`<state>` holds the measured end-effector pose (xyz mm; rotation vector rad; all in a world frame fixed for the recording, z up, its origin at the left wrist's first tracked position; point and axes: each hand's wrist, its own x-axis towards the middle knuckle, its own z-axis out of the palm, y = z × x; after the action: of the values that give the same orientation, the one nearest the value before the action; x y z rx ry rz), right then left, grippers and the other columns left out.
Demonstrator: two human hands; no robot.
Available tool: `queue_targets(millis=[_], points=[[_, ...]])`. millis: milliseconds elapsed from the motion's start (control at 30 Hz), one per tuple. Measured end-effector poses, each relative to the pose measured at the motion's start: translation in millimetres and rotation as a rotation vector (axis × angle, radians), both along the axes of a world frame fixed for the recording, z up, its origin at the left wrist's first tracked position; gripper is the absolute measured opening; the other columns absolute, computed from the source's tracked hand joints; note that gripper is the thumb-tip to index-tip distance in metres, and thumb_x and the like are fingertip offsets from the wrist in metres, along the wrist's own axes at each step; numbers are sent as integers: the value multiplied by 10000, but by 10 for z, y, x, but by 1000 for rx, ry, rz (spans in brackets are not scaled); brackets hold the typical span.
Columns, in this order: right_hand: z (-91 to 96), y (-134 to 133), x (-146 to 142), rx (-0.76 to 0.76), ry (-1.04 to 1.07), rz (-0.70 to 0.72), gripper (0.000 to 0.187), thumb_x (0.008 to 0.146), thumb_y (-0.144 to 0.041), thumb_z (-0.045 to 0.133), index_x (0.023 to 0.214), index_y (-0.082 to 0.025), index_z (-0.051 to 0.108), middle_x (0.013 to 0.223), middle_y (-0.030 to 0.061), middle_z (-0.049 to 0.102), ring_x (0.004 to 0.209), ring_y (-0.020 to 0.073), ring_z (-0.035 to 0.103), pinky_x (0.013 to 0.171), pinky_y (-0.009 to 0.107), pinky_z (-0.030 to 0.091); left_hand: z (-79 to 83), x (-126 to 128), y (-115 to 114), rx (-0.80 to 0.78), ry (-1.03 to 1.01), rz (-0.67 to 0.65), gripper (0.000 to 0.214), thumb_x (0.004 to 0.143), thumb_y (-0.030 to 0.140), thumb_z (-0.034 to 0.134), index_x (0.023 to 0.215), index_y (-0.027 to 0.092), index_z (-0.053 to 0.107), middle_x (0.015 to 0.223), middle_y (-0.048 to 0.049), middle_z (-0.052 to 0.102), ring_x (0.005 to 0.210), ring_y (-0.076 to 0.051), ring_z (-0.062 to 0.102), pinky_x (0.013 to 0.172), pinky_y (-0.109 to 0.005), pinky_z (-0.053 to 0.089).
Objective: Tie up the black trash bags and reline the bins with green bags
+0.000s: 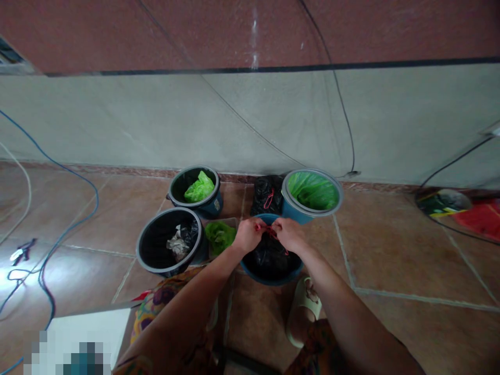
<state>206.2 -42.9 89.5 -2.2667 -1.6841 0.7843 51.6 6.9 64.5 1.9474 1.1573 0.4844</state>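
While a blue bin [269, 282] holds black plastic [269, 259], the left hand [249, 235] and right hand [290, 235] pinch red drawstring [270, 231].

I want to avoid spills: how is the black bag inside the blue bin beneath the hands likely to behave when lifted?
The black bag will probably sag and shift shape, as its plastic looks thin and creased. Its glossy surface may prove slippery. Its weight is hard to judge, since the contents are hidden.
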Motion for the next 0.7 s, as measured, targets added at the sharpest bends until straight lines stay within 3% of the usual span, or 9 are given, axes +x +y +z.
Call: queue_targets(millis=[167, 267, 333, 433, 500, 567, 633, 700], points=[[44, -59, -15, -87, -246, 2, 162, 855, -196, 571, 913, -208, 722, 958, 113, 744, 894, 235, 681, 692, 299, 441, 29, -68, -16, 26, 243, -42, 210, 749, 73, 563, 753, 191, 737, 819, -57, 736, 818, -198, 663, 804, -289, 488], [28, -70, -6, -92, -270, 41, 158, 850, -214, 604, 961, -189, 713, 962, 125, 743, 898, 246, 684, 698, 305, 438, -3, -82, -5, -3, 276, -40, 224, 750, 76, 539, 776, 179, 737, 814, -69, 728, 826, -211, 666, 825, -315, 497], [19, -63, 21, -70, -245, 85, 127, 856, -230, 607, 919, -182, 706, 934, 123, 741, 883, 245, 682, 692, 301, 427, -53, -81, 7, -35, 239, -71, 279, 730, 68, 540, 892, 170, 742, 879, -74, 731, 871, -211, 669, 862, -321, 502], [14, -42, 60, -31, -172, 109, 170, 903, -220, 532, 845, -187, 688, 913, 102, 738, 873, 222, 674, 700, 288, 414, -145, -60, 4, -52, 142, -169, 620, 625, 113, 678, 1242, 152, 637, 1155, -117, 686, 1066, -248, 637, 968, -354, 486], [2, -31, 68, -21, -112, 97, 243, 938, -212, 458, 859, -190, 687, 940, 92, 738, 896, 213, 670, 730, 286, 420, -198, -31, -24, -51, 132, -222, 871, 536, 179, 783, 1369, 144, 533, 1309, -155, 601, 1176, -292, 586, 1021, -386, 462], [-28, -29, 71, -15, -51, 96, 285, 958, -214, 408, 943, -189, 692, 1002, 89, 735, 950, 209, 664, 784, 286, 434, -229, 4, -66, -68, 211, -254, 762, 595, 240, 775, 1324, 149, 572, 1277, -151, 622, 1160, -298, 599, 1002, -387, 474], [-77, -44, 83, -20, -1, 96, 308, 949, -182, 396, 1097, -175, 667, 1084, 91, 722, 1027, 201, 652, 869, 283, 438, -233, 37, -106, -81, 347, -268, 435, 741, 223, 646, 1170, 157, 667, 1123, -127, 695, 1076, -275, 647, 942, -361, 498], [-131, -78, 105, -40, 36, 120, 408, 895, -138, 460, 1287, -143, 573, 1219, 111, 676, 1139, 200, 614, 966, 284, 419, -211, 63, -131, -75, 462, -265, 302, 806, 169, 530, 1050, 160, 706, 1023, -116, 724, 1026, -262, 669, 895, -339, 508]])
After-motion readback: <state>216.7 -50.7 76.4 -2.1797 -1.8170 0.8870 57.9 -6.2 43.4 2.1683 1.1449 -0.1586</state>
